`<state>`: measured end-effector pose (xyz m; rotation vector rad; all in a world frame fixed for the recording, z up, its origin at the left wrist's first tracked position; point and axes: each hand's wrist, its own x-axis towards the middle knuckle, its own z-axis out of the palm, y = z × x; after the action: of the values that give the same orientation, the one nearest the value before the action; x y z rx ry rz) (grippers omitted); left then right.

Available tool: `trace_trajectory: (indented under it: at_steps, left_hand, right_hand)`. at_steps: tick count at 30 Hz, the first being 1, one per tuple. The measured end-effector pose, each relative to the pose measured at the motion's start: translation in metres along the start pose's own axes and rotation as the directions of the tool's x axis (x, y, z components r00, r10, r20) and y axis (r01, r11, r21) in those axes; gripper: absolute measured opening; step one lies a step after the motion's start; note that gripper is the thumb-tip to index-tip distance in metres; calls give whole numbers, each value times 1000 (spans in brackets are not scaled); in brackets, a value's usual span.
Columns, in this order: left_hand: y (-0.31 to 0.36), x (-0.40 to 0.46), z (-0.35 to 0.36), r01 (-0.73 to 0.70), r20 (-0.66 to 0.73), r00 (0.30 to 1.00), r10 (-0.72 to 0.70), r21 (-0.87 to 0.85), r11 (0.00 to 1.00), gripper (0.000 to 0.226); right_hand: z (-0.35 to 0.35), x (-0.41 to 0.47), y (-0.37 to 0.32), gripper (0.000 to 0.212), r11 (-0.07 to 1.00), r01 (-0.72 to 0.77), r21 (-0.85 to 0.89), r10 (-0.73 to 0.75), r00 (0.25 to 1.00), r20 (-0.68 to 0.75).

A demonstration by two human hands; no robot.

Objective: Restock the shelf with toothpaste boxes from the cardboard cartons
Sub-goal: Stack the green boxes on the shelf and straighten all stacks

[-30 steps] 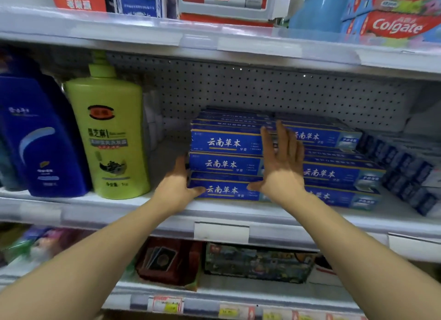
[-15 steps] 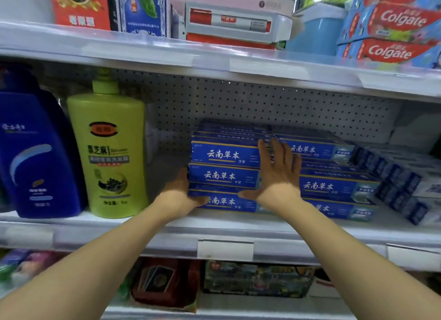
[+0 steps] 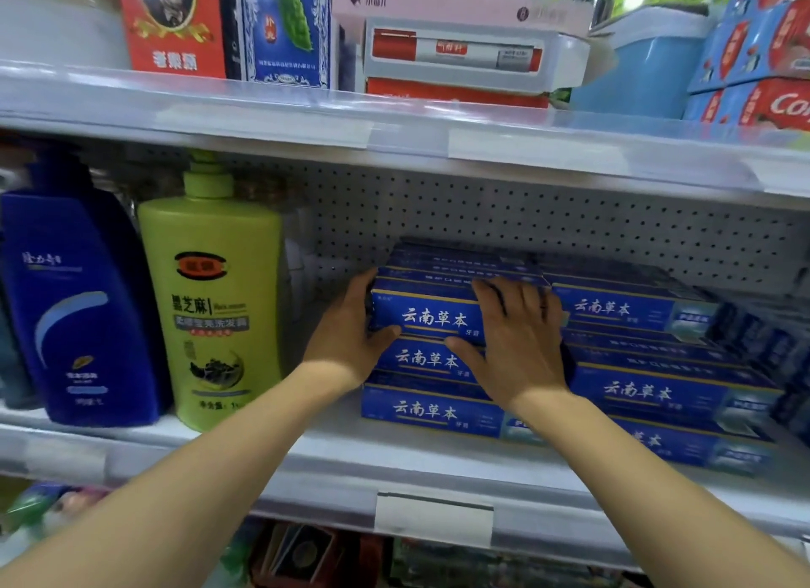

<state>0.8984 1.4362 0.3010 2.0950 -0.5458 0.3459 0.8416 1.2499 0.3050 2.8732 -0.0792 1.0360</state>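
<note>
Both of your hands are on the top blue cardboard toothpaste box (image 3: 431,317) of the stack that sits on the white metal middle shelf (image 3: 333,460). Your left hand (image 3: 350,339) cups the box's left end, fingers reaching round behind it and thumb pressed to the front face. Your right hand (image 3: 517,346) lies over the box's front and top, fingers spread flat across the upper edge, thumb pointing left along the lower front; it presses rather than curls.

The box lies level, its long white-lettered face toward you, resting on 2 more boxes of the same kind: the second blue box (image 3: 429,361) and the bottom blue box (image 3: 431,412), whose front edge stands nearest the shelf lip. Just to the right, touching this stack, is a second stack of blue toothpaste boxes (image 3: 648,381), angled slightly away.

Left of your hands stands a tall lime-green plastic shampoo bottle (image 3: 210,298), upright, near the stack but apart from it, and beside it a dark blue plastic shampoo bottle (image 3: 74,307). Behind runs a white perforated back panel (image 3: 482,217). On the upper shelf, red-and-blue Colgate boxes (image 3: 771,61) fill the right corner.
</note>
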Motion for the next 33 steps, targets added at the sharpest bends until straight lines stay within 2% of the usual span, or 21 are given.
trace_trajectory:
  at_steps: [2,5,9,13,19,22,25,28,30,33]
  left_hand:
    - [0,1,-1,-17,1,1000,17,-45,999,70]
    - [2,2,-4,35,70,997,-19,-230,972,66]
    - [8,8,-4,164,159,982,-105,-429,888,24]
    - [7,12,-2,176,186,977,-102,-445,878,7]
    - [8,18,-3,224,241,964,-113,-506,833,28]
    - [10,21,-4,212,219,969,-118,-481,851,34]
    - [12,28,-4,228,190,970,-152,-492,840,63]
    - [12,34,-3,247,200,966,-161,-553,796,57]
    - [11,34,0,257,224,963,-150,-599,758,47]
    - [14,37,7,265,231,961,-152,-605,751,41]
  right_hand:
    - [1,0,0,68,1000,-9,-1,9,1000,-20]
    - [0,0,1,66,1000,0,2,0,1000,13]
    - [-3,3,3,67,999,-50,2,50,999,19]
    - [0,5,2,64,997,-73,-40,73,997,-6]
    - [4,6,4,65,996,-75,-44,75,997,6]
    - [1,7,3,70,997,-74,-29,74,997,24]
    - [-11,9,8,85,984,-174,23,174,985,-4]
    - [-22,13,19,101,970,-243,27,240,966,92]
    - [-24,14,22,105,980,-199,-19,200,966,166]
    - [-26,14,19,109,993,-109,-51,117,973,201]
